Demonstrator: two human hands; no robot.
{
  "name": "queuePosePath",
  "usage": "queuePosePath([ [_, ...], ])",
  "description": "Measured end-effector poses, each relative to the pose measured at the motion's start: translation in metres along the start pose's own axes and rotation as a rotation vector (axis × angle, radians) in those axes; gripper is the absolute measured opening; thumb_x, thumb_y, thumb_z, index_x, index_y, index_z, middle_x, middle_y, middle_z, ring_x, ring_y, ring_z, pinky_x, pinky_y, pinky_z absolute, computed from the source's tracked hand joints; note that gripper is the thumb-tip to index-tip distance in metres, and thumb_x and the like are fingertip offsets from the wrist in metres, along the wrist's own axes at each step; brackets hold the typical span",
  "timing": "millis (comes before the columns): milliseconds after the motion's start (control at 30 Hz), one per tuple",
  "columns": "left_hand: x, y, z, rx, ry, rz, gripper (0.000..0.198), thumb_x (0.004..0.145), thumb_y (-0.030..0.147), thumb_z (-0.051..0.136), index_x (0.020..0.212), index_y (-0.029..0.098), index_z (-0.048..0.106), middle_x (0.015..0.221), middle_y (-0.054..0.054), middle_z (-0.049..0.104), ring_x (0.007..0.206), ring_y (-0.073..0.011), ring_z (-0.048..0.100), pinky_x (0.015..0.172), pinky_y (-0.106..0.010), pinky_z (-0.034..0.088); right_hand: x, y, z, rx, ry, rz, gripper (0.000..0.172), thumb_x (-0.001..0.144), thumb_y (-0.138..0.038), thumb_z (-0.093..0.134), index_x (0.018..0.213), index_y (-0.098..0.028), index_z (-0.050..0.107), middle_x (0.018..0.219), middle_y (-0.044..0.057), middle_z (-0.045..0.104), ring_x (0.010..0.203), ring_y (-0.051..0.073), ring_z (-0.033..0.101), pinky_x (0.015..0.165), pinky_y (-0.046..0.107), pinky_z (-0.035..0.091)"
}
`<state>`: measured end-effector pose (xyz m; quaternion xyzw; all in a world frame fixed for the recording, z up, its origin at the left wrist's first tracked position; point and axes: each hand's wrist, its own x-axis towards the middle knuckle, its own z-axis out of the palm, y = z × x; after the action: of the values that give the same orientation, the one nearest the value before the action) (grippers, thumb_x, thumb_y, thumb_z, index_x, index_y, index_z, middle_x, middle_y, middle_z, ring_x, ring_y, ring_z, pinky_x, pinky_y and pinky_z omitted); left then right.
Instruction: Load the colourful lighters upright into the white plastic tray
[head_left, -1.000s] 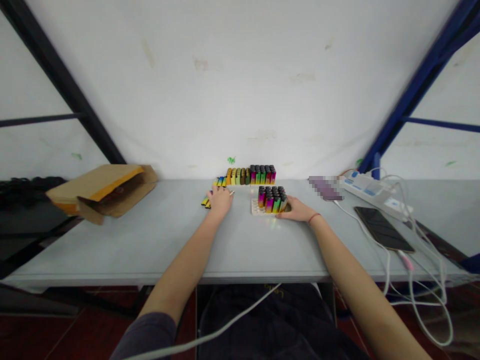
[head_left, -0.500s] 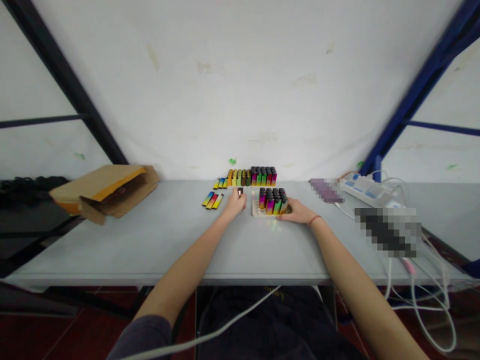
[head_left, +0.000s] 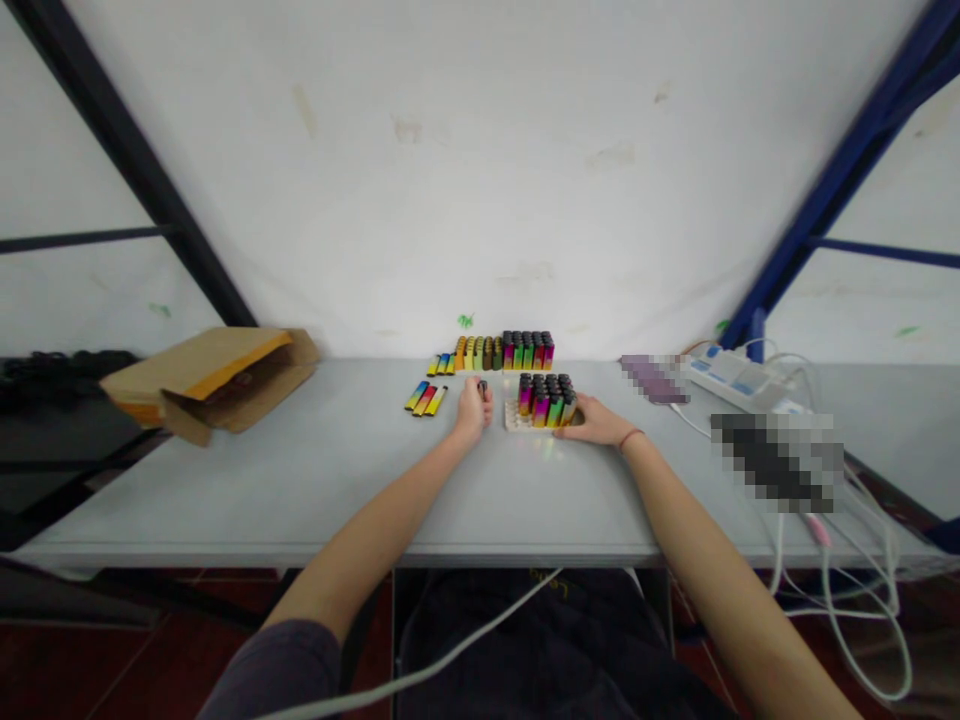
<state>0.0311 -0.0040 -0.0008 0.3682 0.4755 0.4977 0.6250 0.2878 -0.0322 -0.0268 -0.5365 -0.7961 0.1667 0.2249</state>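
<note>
My left hand [head_left: 472,408] is closed around a lighter [head_left: 483,385] whose dark top pokes out above the fingers. It hovers or rests just left of a white tray with round holes [head_left: 513,418]; I cannot tell if it touches the table. Several colourful lighters with black tops [head_left: 541,408] stand upright in that tray, and some holes at its left end are bare. My right hand [head_left: 595,421] grips the tray's right end, thumb at the front. Left of my left hand lie a few yellow, red and blue lighters [head_left: 429,400].
Behind, against the wall, stand rows of black-topped lighters [head_left: 528,352] and yellowish ones [head_left: 478,354], with more lying beside them [head_left: 441,364]. An open cardboard box [head_left: 217,375] lies left. Right are a power strip [head_left: 739,378], blurred-out devices and white cables [head_left: 825,600].
My left hand has turned more upright with the lighter and moved slightly. My right hand keeps its place at the tray.
</note>
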Motion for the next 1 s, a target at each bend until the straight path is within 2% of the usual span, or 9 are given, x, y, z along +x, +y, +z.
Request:
queuePosePath([
  [233, -0.0012, -0.0003, -0.0004, -0.034, 0.056, 0.007, 0.038, 0.098, 0.040, 0.029, 0.063, 0.024, 0.033, 0.043, 0.008, 0.023, 0.034, -0.0077, 0.015, 0.036, -0.019, 0.013, 0.0007, 0.0009, 0.0008, 0.002, -0.002, -0.003, 0.063, 0.073, -0.053, 0.083, 0.125, -0.020, 0.070, 0.129, 0.013, 0.073, 0.118, 0.037, 0.068, 0.106, 0.052, 0.053],
  [600, -0.0005, -0.0008, -0.0034, -0.088, 0.012, 0.002, 0.051, 0.099, 0.062, 0.027, 0.065, 0.025, 0.034, 0.044, 0.009, 0.020, 0.035, -0.0084, 0.015, 0.038, -0.020, 0.012, 0.0027, 0.0049, 0.0038, 0.017, 0.023, -0.032, 0.066, 0.072, -0.053, 0.083, 0.127, -0.021, 0.068, 0.131, 0.012, 0.072, 0.120, 0.036, 0.067, 0.107, 0.052, 0.051],
  [733, -0.0014, 0.0017, -0.0027, -0.111, 0.012, -0.036, 0.048, 0.100, 0.056, 0.028, 0.065, 0.024, 0.035, 0.043, 0.009, 0.020, 0.035, -0.0082, 0.014, 0.038, -0.020, 0.011, 0.0024, 0.0033, 0.0033, 0.014, 0.029, -0.019, 0.065, 0.071, -0.053, 0.083, 0.125, -0.021, 0.069, 0.130, 0.012, 0.073, 0.118, 0.036, 0.067, 0.106, 0.053, 0.052],
  [1000, -0.0053, 0.0008, 0.0003, -0.215, 0.146, 0.038, 0.040, 0.099, 0.044, 0.034, 0.066, 0.022, 0.038, 0.045, 0.009, 0.024, 0.033, -0.0071, 0.019, 0.038, -0.019, 0.010, 0.0002, -0.0023, -0.0003, -0.017, -0.003, 0.012, 0.064, 0.074, -0.052, 0.081, 0.126, -0.019, 0.069, 0.131, 0.014, 0.072, 0.119, 0.037, 0.067, 0.106, 0.052, 0.051],
])
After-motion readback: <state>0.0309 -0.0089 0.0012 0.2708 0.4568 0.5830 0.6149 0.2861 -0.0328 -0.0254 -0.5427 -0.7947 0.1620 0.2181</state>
